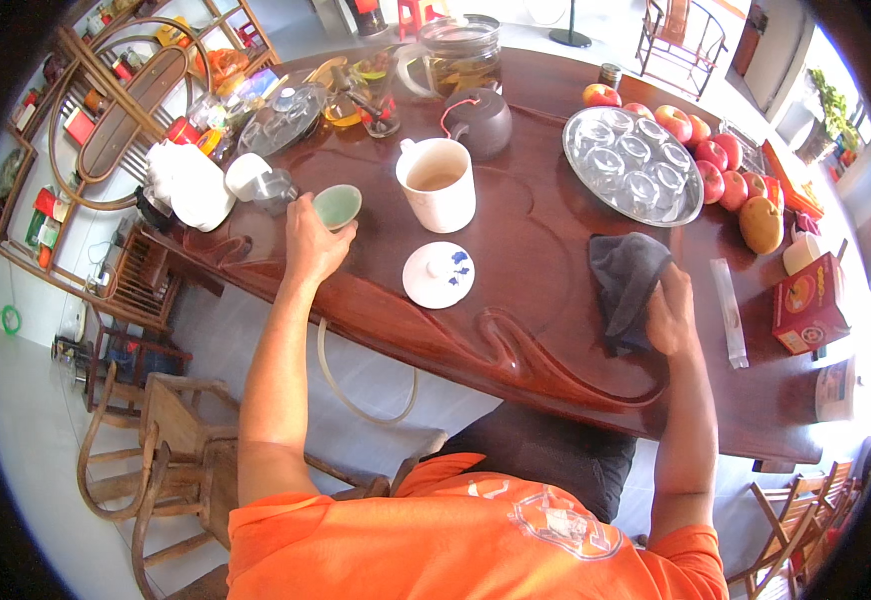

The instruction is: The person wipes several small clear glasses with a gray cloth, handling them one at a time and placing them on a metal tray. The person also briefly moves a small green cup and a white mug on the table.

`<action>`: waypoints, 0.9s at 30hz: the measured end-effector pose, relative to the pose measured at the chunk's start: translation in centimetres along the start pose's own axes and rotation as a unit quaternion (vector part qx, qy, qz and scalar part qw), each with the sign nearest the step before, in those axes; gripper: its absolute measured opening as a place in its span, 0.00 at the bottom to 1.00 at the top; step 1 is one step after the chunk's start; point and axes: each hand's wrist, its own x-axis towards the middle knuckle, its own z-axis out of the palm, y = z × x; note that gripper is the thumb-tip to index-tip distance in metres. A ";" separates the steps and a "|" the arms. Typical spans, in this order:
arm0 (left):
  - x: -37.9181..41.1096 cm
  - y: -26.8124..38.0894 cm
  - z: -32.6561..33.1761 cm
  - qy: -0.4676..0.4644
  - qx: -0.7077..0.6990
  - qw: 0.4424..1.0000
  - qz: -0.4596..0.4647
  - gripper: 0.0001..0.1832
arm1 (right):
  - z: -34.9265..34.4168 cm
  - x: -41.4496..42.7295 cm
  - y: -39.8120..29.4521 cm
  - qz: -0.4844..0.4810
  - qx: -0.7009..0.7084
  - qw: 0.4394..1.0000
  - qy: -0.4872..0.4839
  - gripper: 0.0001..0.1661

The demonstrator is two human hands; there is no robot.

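Observation:
My left hand point(314, 244) holds a small pale-green teacup point(339, 205) between thumb and fingers, its inside facing up. A small clear glass vessel point(276, 193) is just left of those fingers, beside a white cup point(248, 177). My right hand point(672, 315) grips a bunched dark grey cloth point(627, 281) at the tabletop's right side. Between the hands stands a white ceramic mug point(443, 206) with brownish liquid inside. Its likely lid, a white knobbed lid with blue leaves point(435, 289), lies in front of it.
Behind the mug are a dark clay teapot point(489, 124) and a glass pitcher of tea point(465, 67). A round metal tray point(572, 154) holds several glass cups, beside apples point(711, 155). A red box point(810, 304) stands right. The wooden table point(525, 247) has a carved front edge.

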 end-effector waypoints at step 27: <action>8.9 -7.6 -4.3 0.008 0.022 0.987 -0.158 0.45 | 0.2 0.1 -0.1 0.003 -0.005 0.999 0.032 0.15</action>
